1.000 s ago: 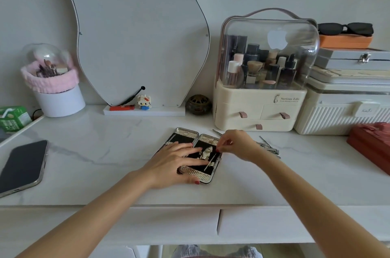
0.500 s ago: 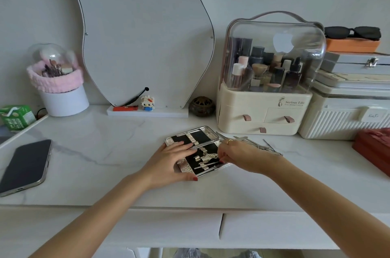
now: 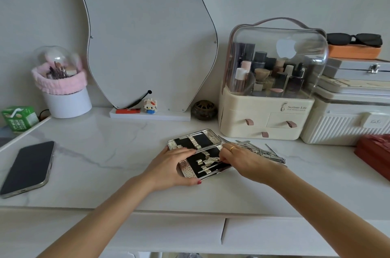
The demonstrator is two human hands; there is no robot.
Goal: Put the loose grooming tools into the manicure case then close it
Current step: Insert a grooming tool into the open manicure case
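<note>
The silver manicure case (image 3: pixel 191 170) lies open on the white table, black lining up, its far half (image 3: pixel 195 139) toward the wall. My left hand (image 3: pixel 171 166) rests on the case's left side, straight fingers lying across the hinge and thumb along the near edge. My right hand (image 3: pixel 242 158), wearing a ring, reaches over the near half's right end and pinches a thin metal tool (image 3: pixel 211 165) lying under the case's straps. A heap of loose metal grooming tools (image 3: pixel 263 151) lies just right of the case, behind my right hand.
A cream cosmetics organiser (image 3: pixel 266 118) with a clear dome stands close behind the tools. White cases (image 3: pixel 346 124) and a red box (image 3: pixel 373 150) sit right. A phone (image 3: pixel 28 168) lies at left. A mirror (image 3: pixel 147 36) leans on the wall; a brush holder (image 3: pixel 65 99) stands back left.
The case has been turned from lengthwise toward me to lying crosswise. My right hand has gone from above its right half to its right end, fingers now on a tool.
</note>
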